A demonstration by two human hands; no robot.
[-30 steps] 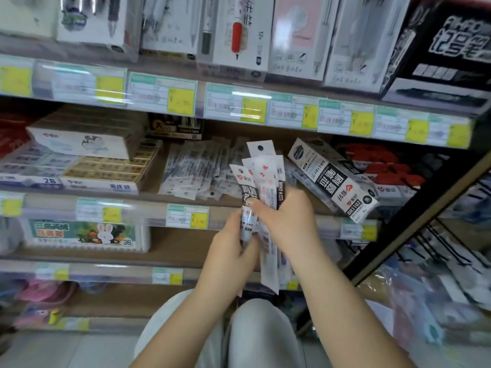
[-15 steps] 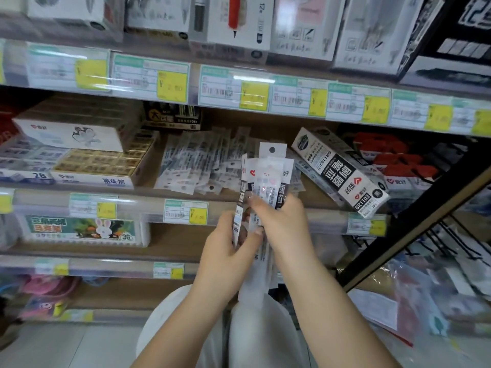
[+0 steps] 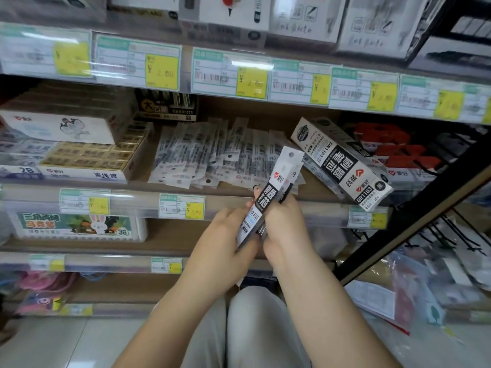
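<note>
A bundle of slim pen-refill packets (image 3: 276, 187), white with black labels and a hang hole on top, stands tilted to the right in front of the middle shelf. My left hand (image 3: 225, 240) grips the bundle's lower part from the left. My right hand (image 3: 285, 229) grips it from the right, fingers curled round the packets. The packets' lower ends are hidden between my hands. Several more such packets (image 3: 212, 155) lie spread on the shelf behind.
A black-and-white refill box (image 3: 342, 163) leans on the shelf at the right. Eraser boxes (image 3: 90, 155) are stacked at the left, red packets (image 3: 393, 150) at the far right. A black slanted rack post (image 3: 414, 219) crosses the right side. My knees (image 3: 252, 328) are below.
The fanned, upright bundle has been squared together and tilted to the right. Both hands stayed on it. The view moved closer to the shelf.
</note>
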